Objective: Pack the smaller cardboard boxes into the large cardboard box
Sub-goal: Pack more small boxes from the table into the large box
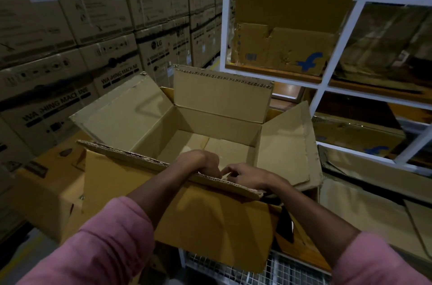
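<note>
Pink sleeves (112, 245), near flap (210, 221), washing-machine cartons (58, 102), shelving (327, 88)

Before us stands the large cardboard box (177, 144), top open, its four flaps (222, 95) spread outward. Our left hand (198, 163) and right hand (247, 173) rest side by side on the near flap's edge, fingertips touching the cardboard. To the left and behind rises a wall of stacked washing machine cartons (81, 27). To the right and behind stands a shelving rack (332, 55), with a worn carton (280, 51) on its upper shelf. Below the box's near right corner lies a wire mesh surface (245, 268).
</note>
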### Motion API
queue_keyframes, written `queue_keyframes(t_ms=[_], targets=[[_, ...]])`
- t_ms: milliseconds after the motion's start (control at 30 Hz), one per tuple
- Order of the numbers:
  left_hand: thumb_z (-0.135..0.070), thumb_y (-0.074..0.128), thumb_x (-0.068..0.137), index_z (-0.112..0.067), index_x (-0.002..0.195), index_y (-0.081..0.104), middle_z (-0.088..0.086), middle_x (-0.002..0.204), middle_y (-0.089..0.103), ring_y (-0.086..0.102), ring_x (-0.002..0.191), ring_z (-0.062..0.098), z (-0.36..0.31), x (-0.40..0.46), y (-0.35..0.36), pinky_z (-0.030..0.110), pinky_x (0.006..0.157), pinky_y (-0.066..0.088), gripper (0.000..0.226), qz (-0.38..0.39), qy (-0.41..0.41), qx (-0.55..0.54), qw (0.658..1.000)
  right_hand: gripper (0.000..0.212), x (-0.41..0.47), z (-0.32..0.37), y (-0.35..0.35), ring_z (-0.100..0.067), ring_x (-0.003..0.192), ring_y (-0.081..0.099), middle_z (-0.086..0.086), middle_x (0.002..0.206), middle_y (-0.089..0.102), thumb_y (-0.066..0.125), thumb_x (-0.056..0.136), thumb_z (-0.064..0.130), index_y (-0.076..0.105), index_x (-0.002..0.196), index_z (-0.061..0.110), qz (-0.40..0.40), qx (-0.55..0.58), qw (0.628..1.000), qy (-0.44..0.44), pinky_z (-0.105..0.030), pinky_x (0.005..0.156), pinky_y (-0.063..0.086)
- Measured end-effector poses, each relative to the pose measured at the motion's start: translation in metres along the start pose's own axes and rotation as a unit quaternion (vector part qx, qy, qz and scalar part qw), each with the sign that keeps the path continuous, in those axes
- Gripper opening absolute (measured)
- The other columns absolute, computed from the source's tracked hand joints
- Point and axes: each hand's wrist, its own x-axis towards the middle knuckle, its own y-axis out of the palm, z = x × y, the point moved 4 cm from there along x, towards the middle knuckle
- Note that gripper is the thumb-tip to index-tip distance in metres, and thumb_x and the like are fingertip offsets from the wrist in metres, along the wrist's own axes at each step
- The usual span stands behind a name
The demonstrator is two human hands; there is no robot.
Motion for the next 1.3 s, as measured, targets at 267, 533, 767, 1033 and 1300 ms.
queue_keyframes(t_ms=[267,533,767,1033,1300], targets=[[-0.011,0.052,0.097,-0.007,0.077,0.062,0.006,0.083,0.069,0.06,0.065,0.021,0.009,-0.001,-0.028,0.036,0.071,0.055,0.023,-0.092,-0.034,-0.021,0.995,0.036,0.001,-0.001,-0.013,-0.017,0.119,0.06,-0.001,0.132,0.064,0.051,0.106,0.029,0.056,0.14,0.017,-0.03,0.031,0.999,0.004,-0.04,0.107,0.049],[-0.015,0.053,0.098,-0.005,0.096,0.068,0.007,0.094,0.071,0.067,0.082,0.024,0.003,-0.001,-0.038,0.039,0.074,0.056,0.018,-0.112,-0.022,-0.012,0.993,0.032,-0.007,0.002,-0.026,-0.016,0.111,0.065,-0.001,0.128,0.067,0.045,0.108,0.029,0.056,0.136,0.017,-0.049,0.066,0.997,0.012,-0.039,0.096,0.054],[-0.035,0.044,0.103,-0.013,0.131,0.058,0.013,0.142,0.049,0.041,0.134,0.036,-0.046,-0.021,-0.073,0.053,0.104,0.038,0.039,-0.242,0.021,0.002,0.97,0.015,-0.011,0.016,-0.073,-0.025,0.103,0.06,-0.003,0.108,0.063,0.053,0.094,0.015,0.06,0.108,0.015,-0.273,-0.036,0.956,-0.102,-0.035,0.082,0.046],[-0.039,0.045,0.103,-0.025,0.155,0.034,0.013,0.162,0.027,0.027,0.144,0.041,-0.123,-0.015,-0.123,0.061,0.109,0.031,0.055,-0.327,0.11,-0.001,0.938,0.044,-0.06,-0.036,-0.154,-0.03,0.125,0.05,-0.011,0.135,0.055,0.058,0.093,0.014,0.055,0.137,0.017,-0.46,-0.081,0.883,-0.042,-0.049,0.102,0.045],[-0.045,0.046,0.103,-0.028,0.158,0.029,0.009,0.168,0.016,0.014,0.151,0.043,-0.25,0.013,-0.124,0.069,0.116,0.019,0.06,-0.225,0.161,0.139,0.951,0.05,-0.136,-0.148,-0.172,-0.031,0.123,0.053,-0.011,0.131,0.061,0.035,0.1,0.049,0.061,0.131,0.021,-0.485,-0.078,0.869,0.065,-0.047,0.098,0.045]])
